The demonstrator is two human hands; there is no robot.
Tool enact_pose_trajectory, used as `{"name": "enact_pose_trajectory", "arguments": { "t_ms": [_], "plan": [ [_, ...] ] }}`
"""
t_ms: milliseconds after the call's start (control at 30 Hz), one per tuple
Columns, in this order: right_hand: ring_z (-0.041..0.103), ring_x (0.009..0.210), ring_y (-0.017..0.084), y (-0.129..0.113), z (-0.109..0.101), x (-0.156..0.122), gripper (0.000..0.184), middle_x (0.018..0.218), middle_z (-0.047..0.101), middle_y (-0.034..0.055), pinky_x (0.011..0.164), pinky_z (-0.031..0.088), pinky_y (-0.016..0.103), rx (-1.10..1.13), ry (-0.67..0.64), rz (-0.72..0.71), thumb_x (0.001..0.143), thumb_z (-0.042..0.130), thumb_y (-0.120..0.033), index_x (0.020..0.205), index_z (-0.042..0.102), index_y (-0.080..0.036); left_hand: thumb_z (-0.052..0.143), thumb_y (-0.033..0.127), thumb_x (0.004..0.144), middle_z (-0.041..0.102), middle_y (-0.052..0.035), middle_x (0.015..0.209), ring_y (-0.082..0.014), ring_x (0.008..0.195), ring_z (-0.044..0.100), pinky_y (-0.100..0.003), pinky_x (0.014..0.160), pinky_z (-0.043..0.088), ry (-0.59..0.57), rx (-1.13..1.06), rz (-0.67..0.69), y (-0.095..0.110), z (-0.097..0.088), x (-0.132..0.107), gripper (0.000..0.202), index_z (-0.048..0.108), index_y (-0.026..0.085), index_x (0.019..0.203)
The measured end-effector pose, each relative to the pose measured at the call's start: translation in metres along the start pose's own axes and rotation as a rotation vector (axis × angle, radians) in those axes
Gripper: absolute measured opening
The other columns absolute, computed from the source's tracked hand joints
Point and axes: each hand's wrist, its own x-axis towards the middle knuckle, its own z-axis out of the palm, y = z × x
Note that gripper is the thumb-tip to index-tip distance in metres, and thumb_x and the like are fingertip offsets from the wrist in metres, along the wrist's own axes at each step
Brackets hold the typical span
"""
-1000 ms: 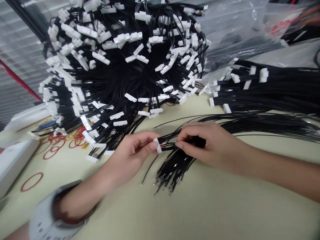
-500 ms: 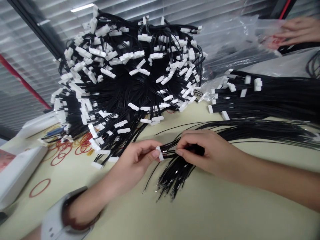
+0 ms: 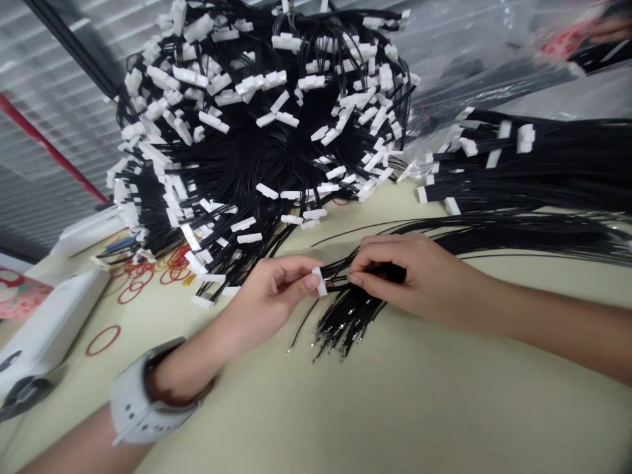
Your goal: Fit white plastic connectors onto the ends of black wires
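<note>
Between the thumb and fingers of my left hand point(image 3: 279, 289) is a white connector housing point(image 3: 320, 281), with black wires running from its right side. My right hand point(image 3: 402, 276) pinches a black wire close to the housing, its thumb and forefinger pressed together. Under that hand lies a bundle of loose black wires point(image 3: 345, 322), their bare metal terminals pointing down and left. The same bundle stretches off to the right point(image 3: 523, 236) across the table. What the right palm covers is hidden.
A large heap of black cables point(image 3: 266, 151) with white connectors stands at the back. More finished cables point(image 3: 553, 171) lie at the right, beside clear plastic bags point(image 3: 459, 66). Rubber bands point(image 3: 135, 280) and a white box point(image 3: 59, 329) are at the left. Another person's hand point(image 3: 609, 29) shows at top right.
The whole view has shifted, so the scene sits higher in the picture. Both hands keep their hold at the connector. The other person's hand has moved toward the top right edge.
</note>
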Motion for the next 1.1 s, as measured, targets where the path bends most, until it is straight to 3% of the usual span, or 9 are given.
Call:
{"name": "enact_pose_trajectory", "arguments": {
  "t_ms": [233,533,1100],
  "plan": [
    [0.048,0.055,0.006,0.0003,0.0013,-0.0007,0.011,0.065,0.057,-0.0027,0.047,0.032,0.019,-0.012,0.017,-0.034,0.079,0.052,-0.016,0.071,0.06,-0.017,0.052,0.02,0.083,0.063,-0.0015,0.067,-0.0115,0.062,0.055,-0.022,0.058,0.043,-0.017,0.012,0.039,-0.0007,-0.0003,0.0006,0.014,0.065,0.013,0.085],
    [0.048,0.056,0.009,-0.0042,-0.0025,-0.0017,0.012,0.064,0.057,-0.0023,0.05,0.035,0.021,0.087,-0.038,0.111,0.078,0.052,-0.019,0.067,0.058,-0.018,0.052,0.017,0.083,0.062,-0.0006,0.065,-0.0106,0.06,0.056,-0.021,0.056,0.045,0.005,-0.032,0.059,0.0029,0.0047,-0.003,0.011,0.063,0.014,0.082],
    [0.046,0.055,0.007,-0.0023,-0.0037,-0.0022,0.012,0.062,0.053,-0.0026,0.051,0.036,0.02,0.099,-0.078,-0.001,0.074,0.052,-0.011,0.064,0.054,-0.017,0.053,0.017,0.081,0.062,-0.0004,0.064,-0.0097,0.057,0.055,-0.021,0.056,0.048,0.02,-0.104,-0.042,0.0048,0.009,-0.0033,0.011,0.064,0.013,0.082]
  ]
}}
